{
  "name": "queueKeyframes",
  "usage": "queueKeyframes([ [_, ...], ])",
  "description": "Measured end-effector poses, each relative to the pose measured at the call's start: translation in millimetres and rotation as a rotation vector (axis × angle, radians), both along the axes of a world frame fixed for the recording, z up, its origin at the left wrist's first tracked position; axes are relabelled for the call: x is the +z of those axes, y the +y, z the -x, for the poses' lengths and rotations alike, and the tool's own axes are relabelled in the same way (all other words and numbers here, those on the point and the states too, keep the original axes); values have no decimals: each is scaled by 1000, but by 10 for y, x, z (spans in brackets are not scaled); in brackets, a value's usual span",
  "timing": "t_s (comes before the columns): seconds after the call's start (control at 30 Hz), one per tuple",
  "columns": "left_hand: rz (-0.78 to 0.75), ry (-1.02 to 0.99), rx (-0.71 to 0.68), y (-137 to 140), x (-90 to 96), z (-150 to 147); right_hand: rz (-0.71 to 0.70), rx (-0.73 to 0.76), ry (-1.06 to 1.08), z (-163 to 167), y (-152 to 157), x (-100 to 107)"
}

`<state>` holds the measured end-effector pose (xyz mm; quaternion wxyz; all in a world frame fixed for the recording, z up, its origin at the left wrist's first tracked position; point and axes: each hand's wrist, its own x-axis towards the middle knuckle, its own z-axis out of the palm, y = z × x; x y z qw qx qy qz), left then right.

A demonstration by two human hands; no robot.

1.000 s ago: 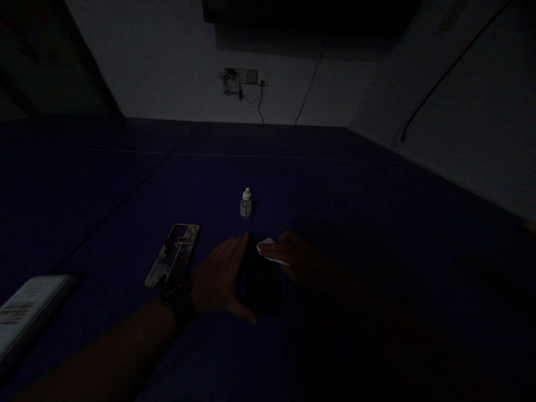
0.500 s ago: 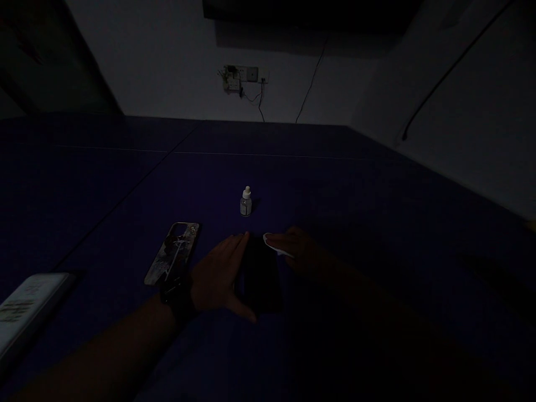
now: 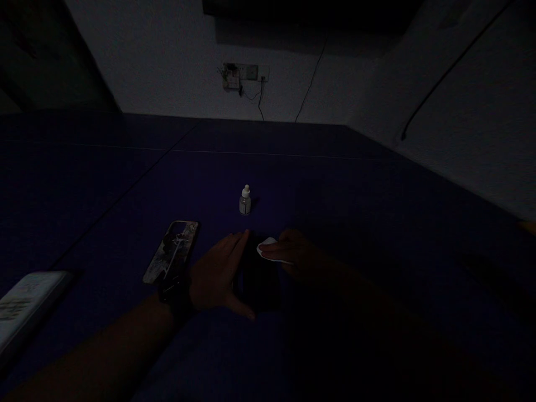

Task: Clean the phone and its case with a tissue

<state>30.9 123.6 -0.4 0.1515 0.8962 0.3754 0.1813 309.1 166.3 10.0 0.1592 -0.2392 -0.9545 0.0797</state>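
Dark rectangular slab, thin white pad

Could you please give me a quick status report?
Left hand along left edge of phone. Right hand holding white cloth over its far end. Bottle upright beyond, clear of both.

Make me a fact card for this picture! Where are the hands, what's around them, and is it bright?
Left hand: spread along the left edge of a dark slab, probably a phone
Right hand: fingers on a white wipe at the slab's far end
Beyond the hands: upright dropper bottle
Left of left hand: patterned phone case, lying flat
Left picture edge: white box, partly cut off
Light: very dim
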Motion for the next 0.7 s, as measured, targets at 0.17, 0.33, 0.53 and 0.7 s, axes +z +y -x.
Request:
queueKeyframes([
  [0.17, 6, 33, 6, 0, -11, 8, -9, -102, -31, -33, 26, 5],
  [0.33, -83, 69, 65, -25, 6, -11, 19, -29, 13, -41, 36, -61],
  [0.53, -83, 184, 52, -47, 73, 0, 36, -25, 51, -126, 66, -87],
  [0.7, -66, 186, 60, -43, 90, 6, 48, -27, 50, -113, 19, -7],
])
